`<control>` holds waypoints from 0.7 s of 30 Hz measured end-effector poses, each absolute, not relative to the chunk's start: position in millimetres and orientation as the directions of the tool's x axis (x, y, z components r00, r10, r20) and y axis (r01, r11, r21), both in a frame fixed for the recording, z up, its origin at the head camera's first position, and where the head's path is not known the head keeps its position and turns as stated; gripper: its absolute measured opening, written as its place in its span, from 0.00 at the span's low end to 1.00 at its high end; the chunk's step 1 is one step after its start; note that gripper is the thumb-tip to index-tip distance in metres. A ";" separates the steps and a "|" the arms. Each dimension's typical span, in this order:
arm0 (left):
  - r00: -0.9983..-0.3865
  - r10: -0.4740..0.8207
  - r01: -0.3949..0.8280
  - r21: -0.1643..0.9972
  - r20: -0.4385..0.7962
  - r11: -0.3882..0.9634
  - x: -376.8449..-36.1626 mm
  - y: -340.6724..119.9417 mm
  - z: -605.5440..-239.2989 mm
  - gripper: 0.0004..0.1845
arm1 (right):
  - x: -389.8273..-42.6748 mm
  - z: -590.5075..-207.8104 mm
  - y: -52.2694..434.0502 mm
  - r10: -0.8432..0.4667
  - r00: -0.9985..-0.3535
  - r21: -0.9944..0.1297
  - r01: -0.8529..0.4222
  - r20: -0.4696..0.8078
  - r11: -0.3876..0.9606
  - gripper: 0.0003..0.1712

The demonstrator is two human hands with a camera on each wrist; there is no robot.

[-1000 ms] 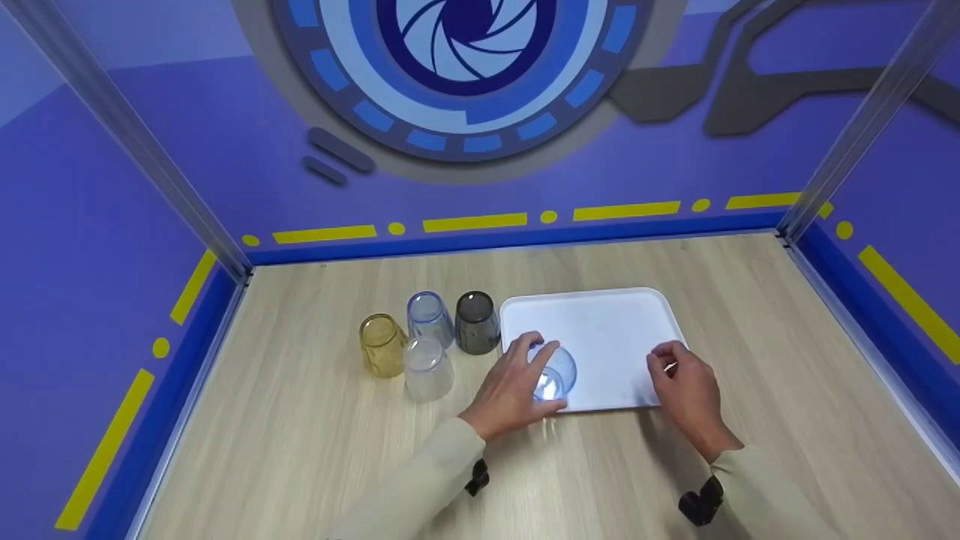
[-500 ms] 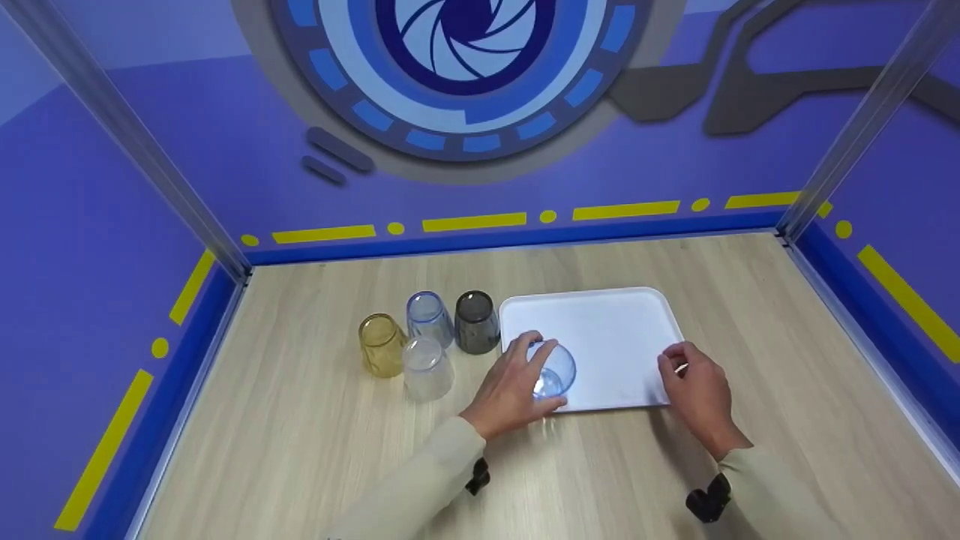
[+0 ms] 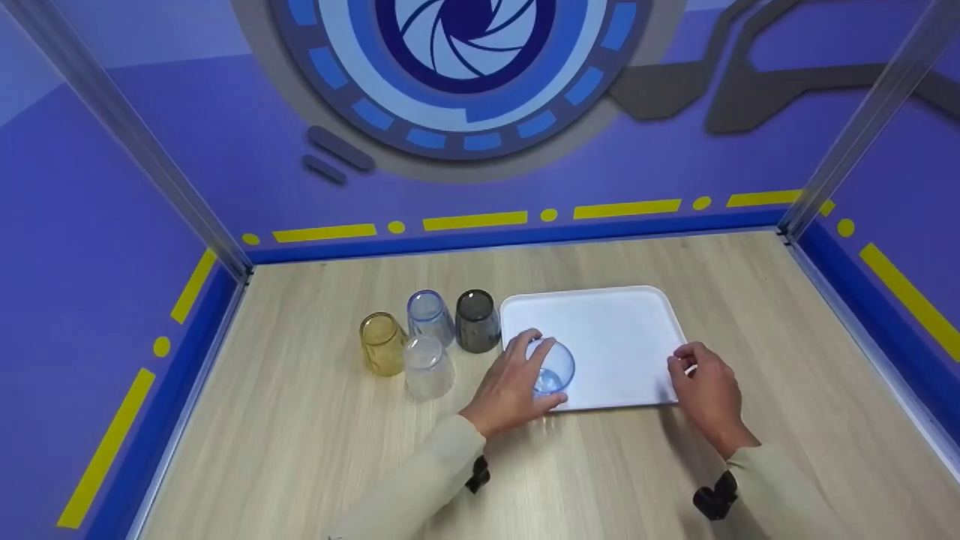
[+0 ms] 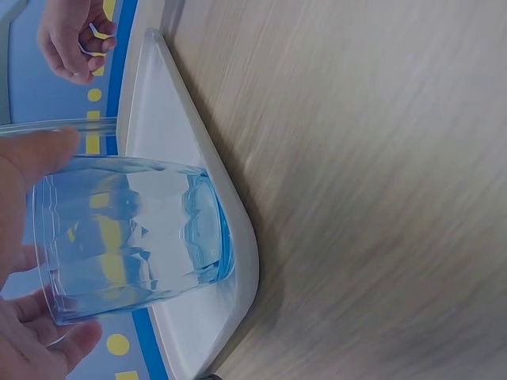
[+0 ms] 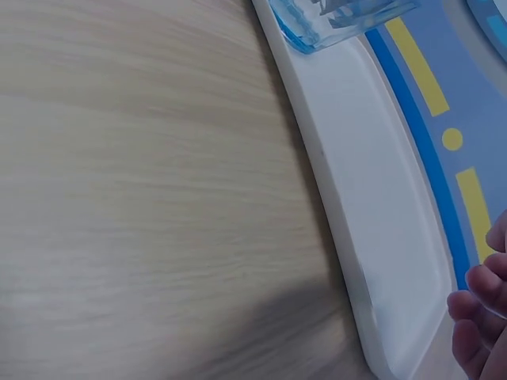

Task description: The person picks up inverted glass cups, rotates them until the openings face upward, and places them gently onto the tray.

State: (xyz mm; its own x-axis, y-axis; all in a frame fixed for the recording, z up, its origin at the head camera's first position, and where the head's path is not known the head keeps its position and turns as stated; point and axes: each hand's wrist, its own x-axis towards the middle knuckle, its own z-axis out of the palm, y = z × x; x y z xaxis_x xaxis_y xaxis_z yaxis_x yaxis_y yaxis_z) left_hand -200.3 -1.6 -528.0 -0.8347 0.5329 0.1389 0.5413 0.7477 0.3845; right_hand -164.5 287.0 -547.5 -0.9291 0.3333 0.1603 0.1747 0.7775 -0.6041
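Observation:
A clear blue cup (image 3: 555, 367) (image 4: 135, 237) stands upright on the near-left corner of a white tray (image 3: 615, 330) (image 4: 170, 142). My left hand (image 3: 517, 384) grips the cup around its side, thumb on the near side and fingers on the far side. My right hand (image 3: 705, 386) (image 4: 75, 39) hovers at the tray's near-right corner with fingers loosely curled and nothing seen in it. The right wrist view shows the tray's front rim (image 5: 348, 237), the cup's base (image 5: 341, 16) and my right fingertips (image 5: 479, 313).
Left of the tray stand upside-down cups close together: yellow (image 3: 382, 345), blue (image 3: 430, 316), dark grey (image 3: 477, 321) and clear (image 3: 427, 367). The wooden table (image 3: 300, 450) is walled in by purple panels with metal posts (image 3: 862, 127) at the back corners.
My right hand has slid to the right, from the tray's front area to its near-right corner. The left hand and the blue cup have barely moved.

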 end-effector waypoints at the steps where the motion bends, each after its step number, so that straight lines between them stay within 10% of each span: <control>1: -0.835 0.534 0.541 0.382 0.136 0.749 -200.2 -1.7 -527.8 0.42 | -164.2 -547.7 287.6 0.332 -0.930 -0.602 0.177 0.157 0.779 0.09; 21: -0.812 0.546 0.580 0.378 0.205 0.722 -200.7 -7.7 -524.4 0.40 | -162.4 -549.9 298.6 0.338 -0.929 -0.599 0.186 0.151 0.779 0.11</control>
State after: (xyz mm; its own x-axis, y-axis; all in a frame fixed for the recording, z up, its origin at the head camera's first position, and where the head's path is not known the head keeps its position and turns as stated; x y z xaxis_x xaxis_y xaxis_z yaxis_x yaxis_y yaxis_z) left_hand -200.7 -7.7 -524.4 -0.8125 0.5459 0.2047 0.5801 0.7217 0.3776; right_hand -162.4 298.6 -549.9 -0.9288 0.3383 0.1511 0.1863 0.7789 -0.5988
